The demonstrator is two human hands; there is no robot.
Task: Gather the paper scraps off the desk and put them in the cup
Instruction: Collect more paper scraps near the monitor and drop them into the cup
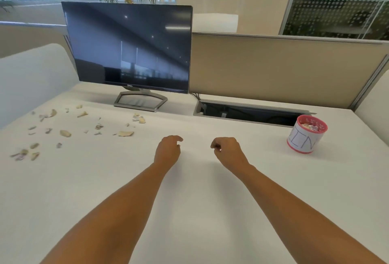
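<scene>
A white office desk (200, 190) is stretching out before a dark Dell monitor (128, 46). Torn paper scraps (65, 133) are lying scattered at the far left, well apart from the pink-rimmed cup (306, 135) at the right, which is already holding some. The left hand (167, 151) and right hand (228, 151) are hovering mid-desk, fingers loosely curled, holding nothing visible. The scraps are looking light and flimsy, best pinched at their edges.

We see both bare forearms reaching out over the white bench (189, 211). Our left hand (167, 150) and right hand (228, 150) hover mid-bench, near each other, fingers (177, 138) loosely curled and holding nothing. Paper scraps (65, 133) lie scattered at the far left, before the dark monitor (128, 46). Well apart at the right stands the pink-rimmed cup (305, 137), with scraps inside.
</scene>
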